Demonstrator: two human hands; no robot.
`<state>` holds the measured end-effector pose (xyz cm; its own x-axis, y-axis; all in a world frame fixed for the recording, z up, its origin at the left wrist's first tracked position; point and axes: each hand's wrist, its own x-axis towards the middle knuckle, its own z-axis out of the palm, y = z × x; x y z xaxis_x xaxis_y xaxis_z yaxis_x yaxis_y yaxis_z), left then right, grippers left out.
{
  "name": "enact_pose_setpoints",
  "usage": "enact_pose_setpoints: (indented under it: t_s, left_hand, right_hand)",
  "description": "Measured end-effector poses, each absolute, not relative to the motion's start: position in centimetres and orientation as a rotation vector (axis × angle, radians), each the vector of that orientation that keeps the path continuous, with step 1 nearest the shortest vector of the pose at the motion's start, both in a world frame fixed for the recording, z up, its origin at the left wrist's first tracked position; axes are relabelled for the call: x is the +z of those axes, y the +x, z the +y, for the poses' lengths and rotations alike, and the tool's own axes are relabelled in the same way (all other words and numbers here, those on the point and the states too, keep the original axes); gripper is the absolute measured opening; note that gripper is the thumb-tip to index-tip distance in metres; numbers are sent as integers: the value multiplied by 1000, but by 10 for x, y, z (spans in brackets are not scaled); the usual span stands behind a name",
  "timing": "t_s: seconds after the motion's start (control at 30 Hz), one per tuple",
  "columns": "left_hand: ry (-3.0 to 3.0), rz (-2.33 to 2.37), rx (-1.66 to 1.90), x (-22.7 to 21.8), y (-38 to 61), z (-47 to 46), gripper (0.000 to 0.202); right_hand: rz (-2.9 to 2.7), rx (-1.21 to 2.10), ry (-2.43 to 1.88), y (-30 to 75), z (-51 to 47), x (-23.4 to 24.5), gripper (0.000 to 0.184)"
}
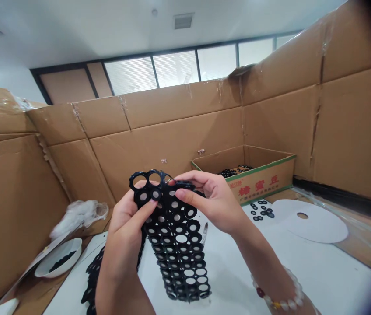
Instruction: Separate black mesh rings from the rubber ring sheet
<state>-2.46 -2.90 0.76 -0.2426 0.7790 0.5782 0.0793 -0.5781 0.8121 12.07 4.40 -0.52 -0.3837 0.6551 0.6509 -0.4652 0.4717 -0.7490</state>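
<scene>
A long black sheet of joined rings (169, 227) hangs down in front of me, its lower end close to the white work surface (254, 275). Some rings have pale centres, others look like open holes. My left hand (124, 214) grips the sheet's upper left part, thumb pressed on its face. At the upper right edge, the fingers and thumb of my right hand (213, 199) are closed on the same sheet; part of this edge is hidden by the fingers. A thin pointed tool (204, 232) lies behind the sheet, partly covered.
More black ring material (90, 280) lies beside my left forearm. Farther left are a white bowl (75, 253) with black pieces and a clear plastic bag (78, 216). Loose black rings (264, 213) and a white disc (320, 223) lie right, before a cardboard box (267, 179). Cardboard walls (172, 127) surround everything.
</scene>
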Motion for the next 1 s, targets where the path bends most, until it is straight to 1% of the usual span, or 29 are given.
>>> enact_pose_setpoints:
  t_s: [0.1,0.23,0.3,0.37,0.4,0.43,0.5,0.53,0.57,0.63,0.67,0.73,0.8,0.9,1.0]
  left_hand:
    - [1501,1022,1856,8,-22,-34,6]
    - [1395,966,1901,8,-14,-45,17]
    - [1353,981,1944,9,-7,-43,20]
    - [1337,1025,1966,9,2,-33,19]
    - [1321,1049,1965,9,5,-26,19]
    - [1309,1074,1975,8,8,-18,19]
    - [1307,1129,2007,6,10,-1,19]
    - [1311,1140,2058,5,9,5,20]
    - [1303,1141,2092,4,7,10,22]
    - [1266,1134,2144,3,1,14,23]
    - [1249,1135,2141,3,-3,13,22]
    - [1226,1163,2129,4,-12,8,19]
    - [1209,1231,2107,5,-20,3,18]
    - [1182,1341,2084,4,-32,-1,19]
    - [1167,1390,2052,3,-44,-1,25]
  right_hand:
    - [-1465,1289,-167,120,47,-6,38]
    - [-1468,1292,-106,122,41,-6,32]
    - [-1511,1254,-92,120,38,-5,35]
    - [-1586,1197,-113,117,42,-4,44]
    - [-1670,1165,-172,115,48,-4,52]
    - [-1776,1134,-268,114,57,-5,62]
    - [-2095,1093,-657,114,82,-11,83]
    - [-2170,1087,-805,115,96,-17,82]
    - [-2212,1085,-930,116,109,-24,75]
    - [-2298,1058,-1199,112,133,-44,43]
    - [-2338,1030,-1350,108,142,-56,33]
    - [-2406,971,-1612,94,154,-80,33]
    - [-2476,925,-1761,77,158,-105,33]
    - [-2549,824,-1841,56,161,-134,37]
    - [-2610,750,-1840,47,166,-152,37]
